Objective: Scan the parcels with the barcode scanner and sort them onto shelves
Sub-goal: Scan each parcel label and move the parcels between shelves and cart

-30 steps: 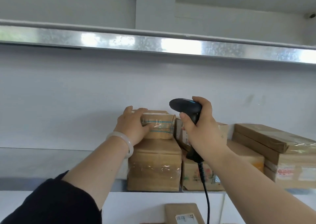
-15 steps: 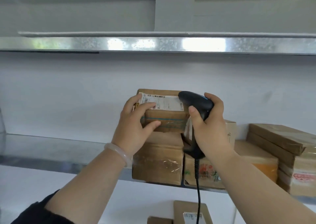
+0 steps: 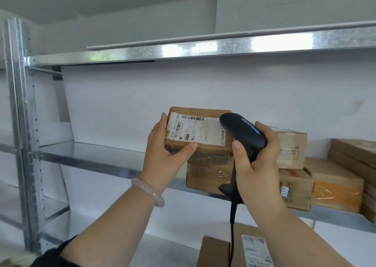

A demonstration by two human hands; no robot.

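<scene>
Parcel (image 3: 195, 130) with the white label was up in the air, in front of the metal shelf (image 3: 97, 156). Nearest to the camera, low down under the arms, lay another box (image 3: 215, 252) with its own label. Above it, the left grip (image 3: 164, 154) was curled round the parcel's left end, thumb on the front and fingers behind. The right grip (image 3: 256, 163) was wrapped tight round the black scanner (image 3: 244, 132). The scanner's head sat just in front of the right end of the label.

One second before, this parcel lay flat on top of the brown box (image 3: 209, 175) on the shelf, with the left grip resting on it. Since then it had come up off that box and tipped so its label faced the person. I think that meant it was not put away yet, and its label was about to be read. Farther back, more boxes (image 3: 291, 146) sat on the shelf to the right.
</scene>
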